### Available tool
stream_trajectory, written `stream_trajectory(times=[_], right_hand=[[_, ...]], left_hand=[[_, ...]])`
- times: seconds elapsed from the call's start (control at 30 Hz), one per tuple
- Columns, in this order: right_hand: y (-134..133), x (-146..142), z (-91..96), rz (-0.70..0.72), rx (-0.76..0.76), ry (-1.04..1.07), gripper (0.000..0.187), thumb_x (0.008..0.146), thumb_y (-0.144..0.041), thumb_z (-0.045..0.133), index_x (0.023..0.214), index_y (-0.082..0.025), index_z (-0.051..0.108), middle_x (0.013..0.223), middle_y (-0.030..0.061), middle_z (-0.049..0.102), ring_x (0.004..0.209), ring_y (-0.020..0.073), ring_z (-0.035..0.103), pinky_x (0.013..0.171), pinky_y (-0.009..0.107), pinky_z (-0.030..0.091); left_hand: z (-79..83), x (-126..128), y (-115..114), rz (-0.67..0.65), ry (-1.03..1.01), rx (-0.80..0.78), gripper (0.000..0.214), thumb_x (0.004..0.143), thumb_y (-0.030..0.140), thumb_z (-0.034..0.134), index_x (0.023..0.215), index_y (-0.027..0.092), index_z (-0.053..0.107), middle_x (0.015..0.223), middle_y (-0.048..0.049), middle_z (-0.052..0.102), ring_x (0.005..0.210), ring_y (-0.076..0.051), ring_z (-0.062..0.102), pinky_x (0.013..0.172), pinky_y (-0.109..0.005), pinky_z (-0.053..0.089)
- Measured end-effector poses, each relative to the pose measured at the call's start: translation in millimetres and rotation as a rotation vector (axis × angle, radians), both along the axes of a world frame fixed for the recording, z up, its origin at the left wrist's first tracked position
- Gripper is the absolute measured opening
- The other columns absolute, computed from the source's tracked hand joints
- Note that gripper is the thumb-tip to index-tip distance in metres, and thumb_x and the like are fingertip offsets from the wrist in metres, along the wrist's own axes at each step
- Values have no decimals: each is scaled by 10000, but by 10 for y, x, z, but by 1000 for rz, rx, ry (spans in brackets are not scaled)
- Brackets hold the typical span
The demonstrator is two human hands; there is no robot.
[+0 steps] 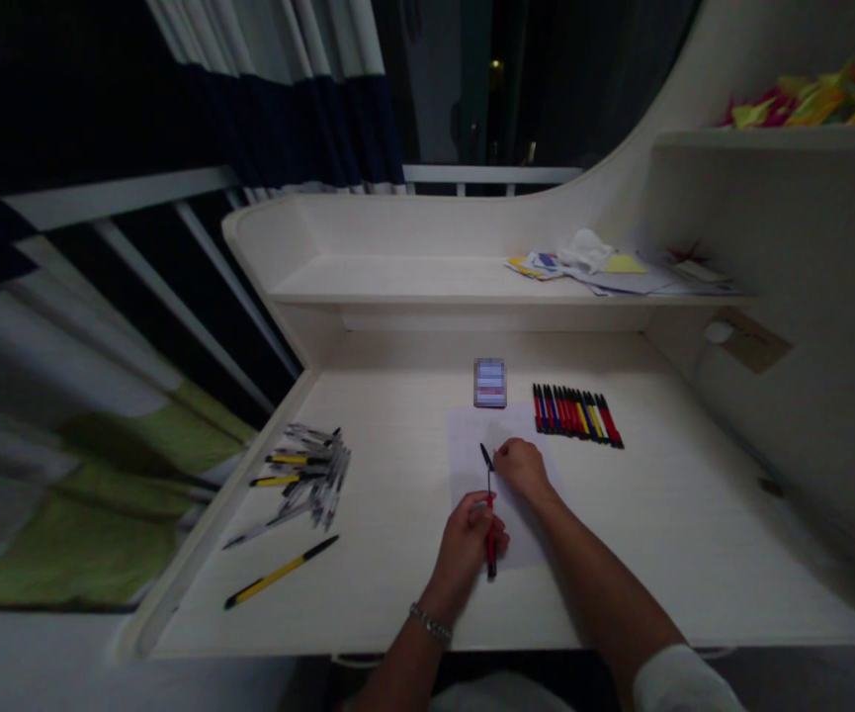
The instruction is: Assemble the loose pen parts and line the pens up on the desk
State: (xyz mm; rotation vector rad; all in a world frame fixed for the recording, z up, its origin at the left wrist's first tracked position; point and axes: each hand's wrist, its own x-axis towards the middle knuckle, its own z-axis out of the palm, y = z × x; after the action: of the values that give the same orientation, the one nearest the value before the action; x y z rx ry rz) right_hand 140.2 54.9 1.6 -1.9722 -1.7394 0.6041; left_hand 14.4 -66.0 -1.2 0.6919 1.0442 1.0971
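My left hand (470, 534) is wrapped round the red barrel of a pen (490, 544), whose dark end points towards me. A thin dark refill (489, 483) sticks out of the barrel's far end. Just beyond it is a small black pen part (486, 457), slanting over a white sheet of paper (464, 440). My right hand (522, 465) is closed in a pinch right beside this black part; what its fingertips hold is too small to make out. Both hands are over the sheet.
A row of assembled pens (575, 413) in several colours lies at the right. Loose pen parts (323, 480) are heaped at the left, with a yellow-and-black pen (283, 572) nearer me. A phone (490, 384) lies beyond the paper. Papers (627, 272) rest on the shelf (412, 282).
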Motion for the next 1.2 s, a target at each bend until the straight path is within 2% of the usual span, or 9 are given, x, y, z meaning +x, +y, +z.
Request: stream_trajectory(times=[0.13, 0.33, 0.43, 0.5, 0.7, 0.83, 1.0, 1.1, 1.2], right_hand=[[-25, 12, 26, 22, 5, 18, 206, 809, -305, 601, 802, -170, 756, 866, 156, 749, 855, 253, 673, 749, 302, 429], [-391, 147, 52, 169, 12, 561, 332, 842, -426, 542, 825, -154, 732, 815, 85, 733, 765, 215, 655, 701, 294, 458], [-597, 153, 60, 256, -17, 704, 285, 792, -416, 610, 790, -153, 721, 777, 59, 716, 746, 197, 642, 714, 285, 462], [-620, 164, 77, 219, -11, 736, 263, 771, -404, 631, 771, -154, 713, 751, 49, 707, 724, 187, 632, 704, 280, 461], [-203, 319, 139, 43, 34, 671, 315, 775, -431, 602, 790, -141, 725, 698, 56, 708, 634, 180, 616, 620, 278, 452], [14, 314, 108, 31, 23, 328, 248, 808, -344, 589, 824, -165, 760, 810, 84, 750, 768, 202, 674, 704, 276, 447], [9, 159, 43, 43, -13, -2, 214, 820, -302, 604, 875, -179, 770, 925, 128, 755, 910, 234, 679, 784, 284, 429], [-45, 130, 42, 31, 22, 16, 230, 834, -316, 587, 895, -174, 757, 927, 134, 750, 899, 234, 672, 783, 289, 427], [-157, 154, 39, 22, 56, 259, 271, 852, -366, 552, 851, -168, 738, 840, 103, 739, 797, 210, 660, 727, 284, 438]], left_hand=[[31, -6, 24, 1, 13, 8, 531, 725, 503, 723, 1098, 162, 560, 697, -7, 626, 543, -151, 626, 545, -296, 522], [20, 25, 69, -7, 6, 29, 541, 728, 512, 720, 1106, 165, 552, 702, -7, 636, 542, -150, 631, 552, -294, 523], [-9, 89, 86, -33, -13, 51, 534, 725, 513, 724, 1097, 170, 552, 704, -7, 641, 535, -147, 626, 542, -287, 518], [-23, 137, 83, -54, -24, 51, 537, 725, 517, 724, 1098, 173, 552, 701, -6, 640, 538, -151, 628, 537, -288, 517], [-4, 176, 25, -59, -31, 14, 562, 711, 517, 743, 1109, 165, 559, 721, -15, 643, 571, -163, 649, 565, -314, 541], [32, 125, 10, -26, -35, 5, 571, 698, 506, 759, 1108, 158, 566, 714, -16, 643, 576, -166, 651, 573, -320, 549], [65, 77, 23, -2, -38, -2, 567, 692, 497, 768, 1100, 157, 570, 718, -20, 650, 588, -177, 663, 582, -333, 557], [83, 75, 32, -1, -46, -8, 558, 699, 489, 768, 1098, 155, 567, 727, -24, 656, 601, -185, 674, 590, -339, 565], [113, 93, 51, 9, -51, -22, 556, 712, 474, 764, 1116, 154, 558, 724, -32, 667, 605, -193, 684, 586, -337, 569]])
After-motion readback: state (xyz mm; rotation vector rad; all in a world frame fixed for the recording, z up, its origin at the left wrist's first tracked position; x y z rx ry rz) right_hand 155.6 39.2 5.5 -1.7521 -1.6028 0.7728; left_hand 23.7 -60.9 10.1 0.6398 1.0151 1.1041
